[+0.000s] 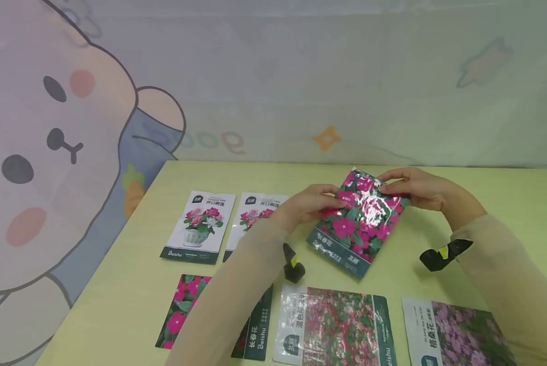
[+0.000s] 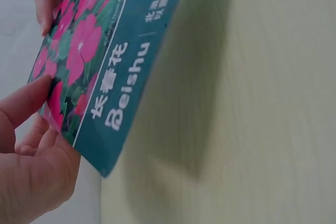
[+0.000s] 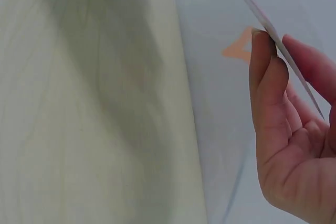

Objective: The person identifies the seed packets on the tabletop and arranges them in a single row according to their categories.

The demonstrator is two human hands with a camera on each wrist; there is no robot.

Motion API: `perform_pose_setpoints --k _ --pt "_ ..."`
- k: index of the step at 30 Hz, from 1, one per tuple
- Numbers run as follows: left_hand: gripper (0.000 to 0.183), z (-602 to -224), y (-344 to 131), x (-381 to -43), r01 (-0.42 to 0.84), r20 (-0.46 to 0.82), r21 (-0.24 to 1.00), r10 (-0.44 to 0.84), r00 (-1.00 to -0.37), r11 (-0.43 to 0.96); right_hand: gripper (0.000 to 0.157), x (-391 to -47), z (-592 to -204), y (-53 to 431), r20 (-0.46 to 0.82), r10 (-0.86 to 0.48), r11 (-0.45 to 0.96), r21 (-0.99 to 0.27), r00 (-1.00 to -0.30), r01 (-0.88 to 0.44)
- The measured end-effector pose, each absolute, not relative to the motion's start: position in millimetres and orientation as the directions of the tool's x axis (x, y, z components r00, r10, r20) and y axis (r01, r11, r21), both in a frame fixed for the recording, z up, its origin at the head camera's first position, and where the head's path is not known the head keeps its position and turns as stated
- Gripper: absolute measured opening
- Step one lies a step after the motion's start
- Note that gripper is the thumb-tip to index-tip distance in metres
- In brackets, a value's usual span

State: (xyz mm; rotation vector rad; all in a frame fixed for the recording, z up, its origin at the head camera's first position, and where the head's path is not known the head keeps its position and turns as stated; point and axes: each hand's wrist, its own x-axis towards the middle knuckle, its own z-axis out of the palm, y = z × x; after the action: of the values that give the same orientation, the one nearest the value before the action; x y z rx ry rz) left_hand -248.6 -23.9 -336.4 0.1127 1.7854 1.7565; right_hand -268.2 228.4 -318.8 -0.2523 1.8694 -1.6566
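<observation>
Both hands hold a seed packet (image 1: 362, 218) with pink flowers and a dark green band, tilted above the table. My left hand (image 1: 307, 206) pinches its left edge, thumb on the printed face and fingers behind, as the left wrist view also shows on the packet (image 2: 84, 51). On the opposite edge my right hand (image 1: 421, 189) pinches it between thumb and fingers. Seen edge-on in the right wrist view, the packet (image 3: 296, 69) is a thin line between the right thumb and fingertips. Below it lies a packet of small red flowers (image 1: 342, 325), flat on the table.
Two white packets with potted flowers, one at the left (image 1: 197, 226) and one partly behind the left arm (image 1: 250, 213), lie on the table (image 1: 131, 284). A pink-flower packet (image 1: 177, 315) is half hidden by that arm. A purple-flower packet (image 1: 465, 335) lies front right. A printed curtain (image 1: 278, 76) hangs behind.
</observation>
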Motion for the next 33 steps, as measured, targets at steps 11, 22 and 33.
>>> perform_pose_setpoints --k 11,22,33 --pt "0.008 -340 -39 -249 -0.437 -0.396 0.896 0.306 -0.866 -0.076 0.029 -261 -330 201 -0.316 -0.521 0.002 -0.929 -0.793 0.369" --pt "0.028 -344 -59 -252 -0.343 -0.346 0.937 0.296 -0.89 0.066 0.033 -257 -340 180 -0.338 -0.514 -0.019 -0.914 -0.788 0.405" --pt "0.033 -347 -69 -253 -0.325 -0.348 0.936 0.23 -0.909 0.132 0.051 -255 -350 164 -0.381 -0.557 0.086 -0.91 -0.738 0.405"
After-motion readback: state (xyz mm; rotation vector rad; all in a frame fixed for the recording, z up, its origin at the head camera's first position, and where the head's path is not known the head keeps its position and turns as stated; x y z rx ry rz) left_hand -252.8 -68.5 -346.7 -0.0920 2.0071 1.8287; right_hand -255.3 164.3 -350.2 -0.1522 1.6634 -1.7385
